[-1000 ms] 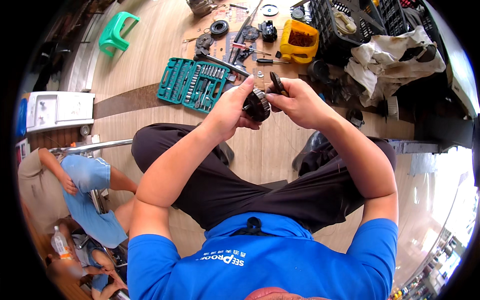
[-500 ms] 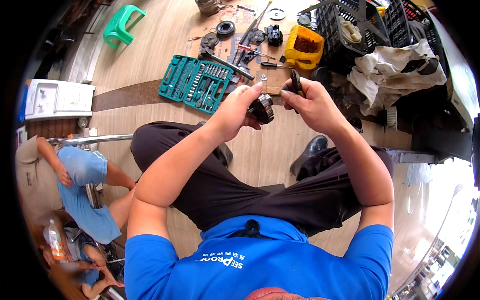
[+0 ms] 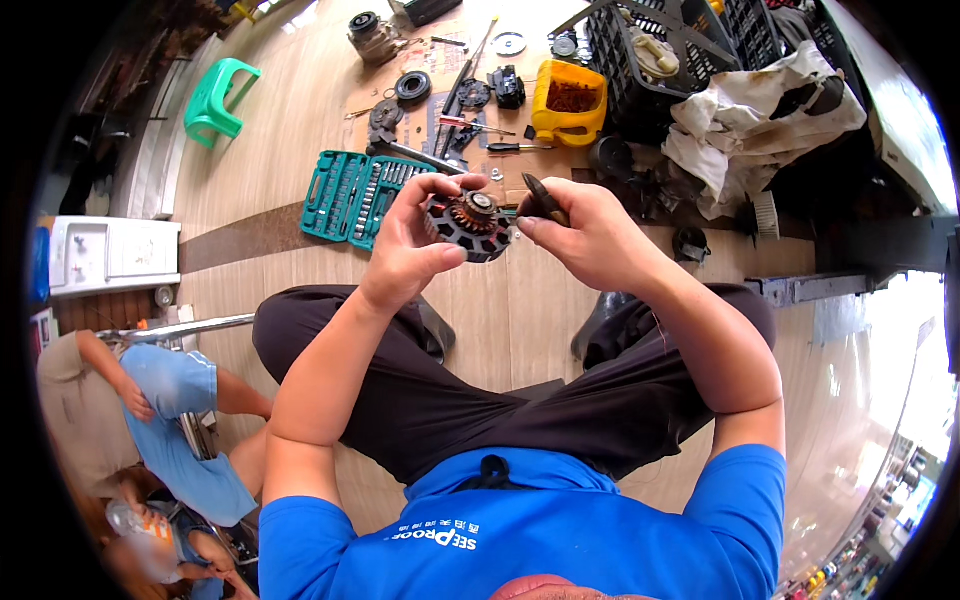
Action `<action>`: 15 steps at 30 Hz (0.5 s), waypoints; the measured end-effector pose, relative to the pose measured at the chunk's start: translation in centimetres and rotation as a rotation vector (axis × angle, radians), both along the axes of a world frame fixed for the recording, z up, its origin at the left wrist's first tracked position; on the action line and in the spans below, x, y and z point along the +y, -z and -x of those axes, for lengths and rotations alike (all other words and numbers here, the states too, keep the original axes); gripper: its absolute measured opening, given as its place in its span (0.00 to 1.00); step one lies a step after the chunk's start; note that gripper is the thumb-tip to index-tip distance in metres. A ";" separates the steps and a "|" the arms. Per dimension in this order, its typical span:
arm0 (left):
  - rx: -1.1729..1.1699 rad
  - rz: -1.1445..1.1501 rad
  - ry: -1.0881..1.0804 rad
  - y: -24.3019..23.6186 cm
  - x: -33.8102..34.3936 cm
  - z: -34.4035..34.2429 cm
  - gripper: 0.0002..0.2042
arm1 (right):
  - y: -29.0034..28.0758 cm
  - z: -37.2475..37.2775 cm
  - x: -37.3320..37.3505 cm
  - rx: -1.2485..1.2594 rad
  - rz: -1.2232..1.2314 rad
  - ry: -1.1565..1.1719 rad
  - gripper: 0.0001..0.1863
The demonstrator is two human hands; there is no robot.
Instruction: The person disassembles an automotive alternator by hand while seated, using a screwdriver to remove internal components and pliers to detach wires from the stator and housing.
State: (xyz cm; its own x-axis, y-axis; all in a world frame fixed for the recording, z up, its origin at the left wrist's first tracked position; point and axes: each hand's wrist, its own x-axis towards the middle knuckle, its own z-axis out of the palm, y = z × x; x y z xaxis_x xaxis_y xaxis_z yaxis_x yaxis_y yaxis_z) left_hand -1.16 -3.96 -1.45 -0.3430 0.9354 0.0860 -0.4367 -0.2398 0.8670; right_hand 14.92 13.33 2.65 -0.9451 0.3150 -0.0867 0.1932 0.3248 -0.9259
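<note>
My left hand grips a round, dark rotor-like part by its edge, thumb in front and fingers behind. Its upper face is tilted up, showing a copper-coloured toothed hub and dark slots around the rim. Close to the right of it, my right hand is closed on a dark pointed tool, tip pointing up and away. Its other end is hidden in the palm, so the exact kind is unclear. Just beyond my left hand lies an open green socket set case.
Ahead, cardboard holds screwdrivers, a black ring-shaped part and metal rods. A cut yellow jug, black crates and a stained cloth stand right. Left are a green stool and a seated person.
The round part has turned so its copper-coloured face now shows, and my left hand has shifted left. My right hand has moved left and nearer with the tool. The view has shifted slightly.
</note>
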 end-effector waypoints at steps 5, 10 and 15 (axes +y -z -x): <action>-0.157 -0.018 0.029 -0.1 0.2 0.1 0.28 | 1.1 0.0 1.0 -0.120 -0.064 0.027 0.12; -0.146 -0.001 0.045 0.4 -0.1 0.6 0.28 | 0.3 -0.2 1.0 -0.128 -0.085 0.007 0.12; -0.125 0.004 0.049 0.1 0.0 0.6 0.28 | -0.3 -0.4 0.6 -0.106 -0.049 -0.025 0.11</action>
State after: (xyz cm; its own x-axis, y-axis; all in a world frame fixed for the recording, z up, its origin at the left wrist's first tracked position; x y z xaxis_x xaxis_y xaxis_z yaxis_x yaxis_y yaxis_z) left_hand -1.74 -3.92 -1.60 -0.3043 0.9517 0.0421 -0.5527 -0.2124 0.8059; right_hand 15.30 13.94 2.97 -0.9390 0.2978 -0.1720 0.2808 0.3749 -0.8835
